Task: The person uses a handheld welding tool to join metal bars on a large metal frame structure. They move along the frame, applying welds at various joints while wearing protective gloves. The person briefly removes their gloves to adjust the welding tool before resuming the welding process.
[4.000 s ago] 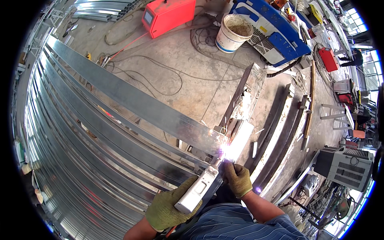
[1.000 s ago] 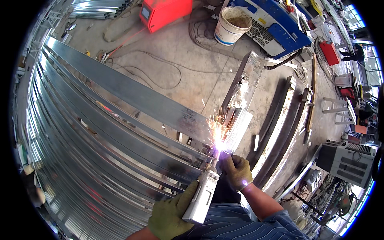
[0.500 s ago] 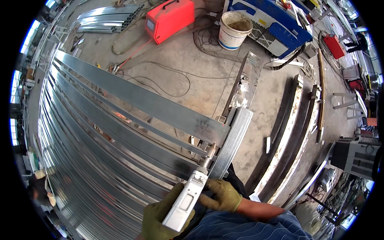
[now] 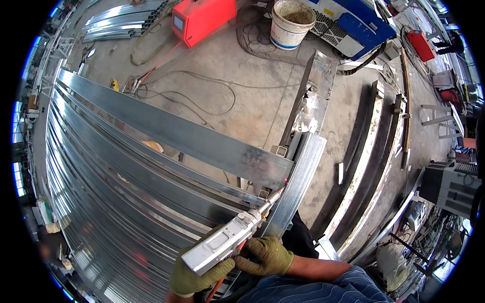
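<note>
A silver handheld welding gun with a boxy body and narrow nozzle lies slanted across my hands. My left hand, in an olive glove, is wrapped under the rear of its body. The similarly gloved fingers of my right hand curl against its underside, partly hidden by the gun. The nozzle tip is at the end of a flat grey metal bar, beside a silver cross rail. A small pinkish-red spot shows just past the tip. An orange-red hose hangs below the gun.
Many parallel metal bars spread to the left. Beyond them are a red machine, a dirty white bucket, a blue-and-white machine and loose floor cables. Long rusty beams lie on the right.
The gun has swung to a flatter slant, its nozzle tip moving right to the cross rail. My right hand has drawn in under it. The whole view has shifted slightly.
</note>
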